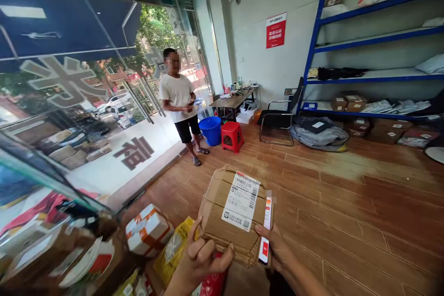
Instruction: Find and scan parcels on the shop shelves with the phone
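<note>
Under me runs a wooden plank floor (347,212). By its glass-wall edge at my left lie an orange-and-white parcel (148,230) and a yellow bag (173,249). Toward the far corner stand a blue bucket (211,130), a red stool (232,136), a black chair (280,115) and a grey bundle (321,134) beside cartons (385,130) along the far edge.

Both hands (201,259) (277,249) hold cardboard parcel (232,217).
</note>
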Available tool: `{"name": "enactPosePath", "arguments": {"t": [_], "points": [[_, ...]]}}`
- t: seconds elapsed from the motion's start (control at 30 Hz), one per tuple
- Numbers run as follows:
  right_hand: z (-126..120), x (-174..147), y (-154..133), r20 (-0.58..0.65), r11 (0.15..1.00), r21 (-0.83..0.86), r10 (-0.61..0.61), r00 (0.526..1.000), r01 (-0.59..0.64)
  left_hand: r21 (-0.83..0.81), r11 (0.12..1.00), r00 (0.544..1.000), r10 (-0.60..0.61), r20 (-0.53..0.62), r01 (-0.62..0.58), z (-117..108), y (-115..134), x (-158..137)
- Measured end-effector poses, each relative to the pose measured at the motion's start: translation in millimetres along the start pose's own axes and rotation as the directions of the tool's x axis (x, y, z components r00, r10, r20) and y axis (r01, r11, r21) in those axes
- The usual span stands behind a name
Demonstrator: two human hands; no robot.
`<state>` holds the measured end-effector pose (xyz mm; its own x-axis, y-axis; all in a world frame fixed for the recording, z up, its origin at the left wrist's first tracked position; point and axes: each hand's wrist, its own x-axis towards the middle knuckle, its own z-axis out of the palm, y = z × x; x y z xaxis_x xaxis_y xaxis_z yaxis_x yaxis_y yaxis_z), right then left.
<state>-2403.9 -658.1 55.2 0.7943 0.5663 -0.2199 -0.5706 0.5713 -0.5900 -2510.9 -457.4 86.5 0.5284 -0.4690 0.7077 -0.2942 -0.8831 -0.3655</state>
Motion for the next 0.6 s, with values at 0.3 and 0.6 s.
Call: {"name": "enactPosePath", "arguments": {"t": [0.3, 0.6], "points": [[-22.6, 280.1, -90.7, 0.020, 0.988, -0.083, -0.128, 0.992, 0.129, -0.683, 0.084, 0.491, -0.760, 0.427, 0.725, 236.4, -169.1, 95.3], [-3.3, 529.0, -162.9, -0.098, 0.977, -0.207, -0.069, 0.993, 0.048, -0.593, -0.792, 0.074, -0.589, 0.805, 0.145, 414.6, -295.6, 155.4]]}}
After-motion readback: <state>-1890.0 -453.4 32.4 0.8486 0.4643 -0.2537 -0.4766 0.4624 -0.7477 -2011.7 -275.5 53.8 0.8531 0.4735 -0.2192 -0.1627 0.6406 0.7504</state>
